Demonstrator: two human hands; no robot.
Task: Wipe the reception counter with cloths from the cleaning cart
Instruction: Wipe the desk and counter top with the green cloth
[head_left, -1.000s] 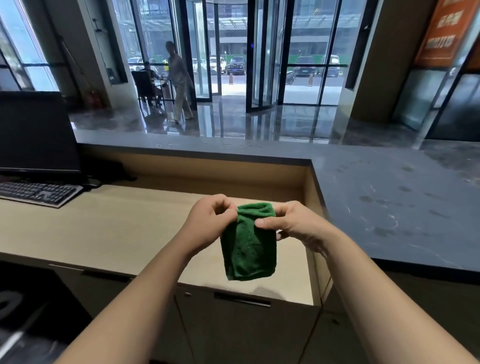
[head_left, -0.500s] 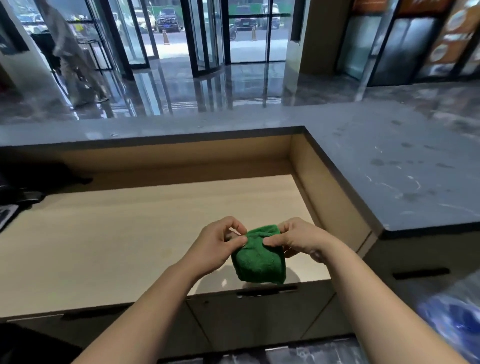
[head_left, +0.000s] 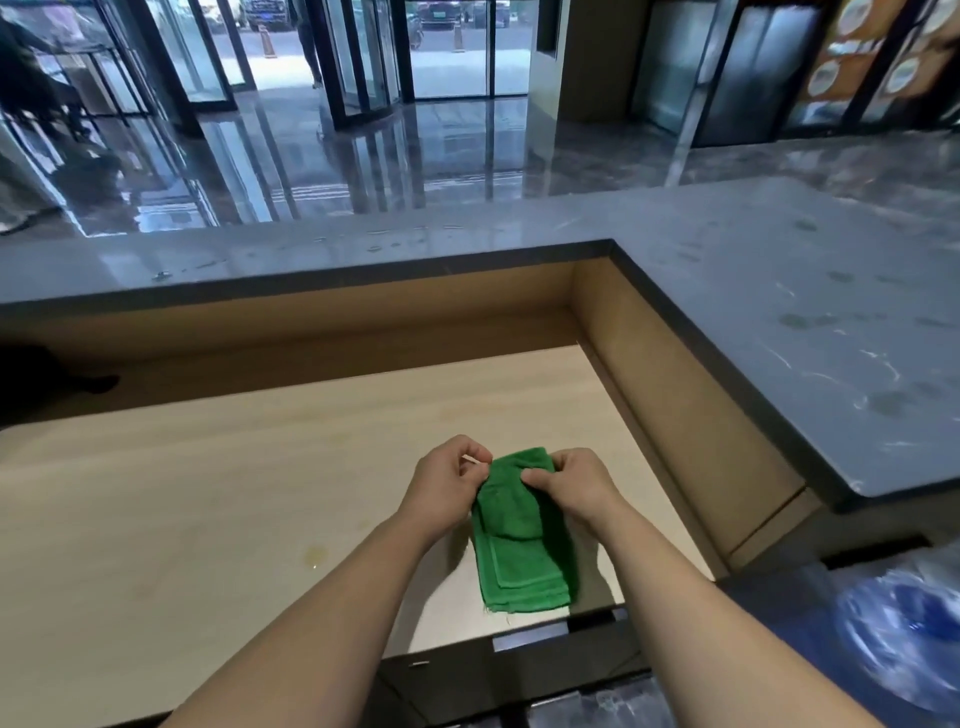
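A folded green cloth (head_left: 522, 551) lies on the light wooden desk surface (head_left: 208, 509) near its front right corner, its far end lifted. My left hand (head_left: 447, 488) pinches the cloth's top left edge and my right hand (head_left: 569, 486) pinches its top right edge, both with fingers curled. The raised grey stone reception counter (head_left: 779, 312) wraps around the back and right side of the desk and shows smudges and streaks.
A yellowish stain (head_left: 314, 556) marks the desk left of my arms. A blurred blue plastic bag (head_left: 904, 634) sits at the lower right. A dark object (head_left: 47, 382) sits at the desk's far left. Glass lobby doors (head_left: 363, 57) stand beyond the counter.
My view has tilted down and right. The cloth, held hanging in the air a second ago, has come down onto the desk and lies longer, partly unfolded, with both hands still pinching its top.
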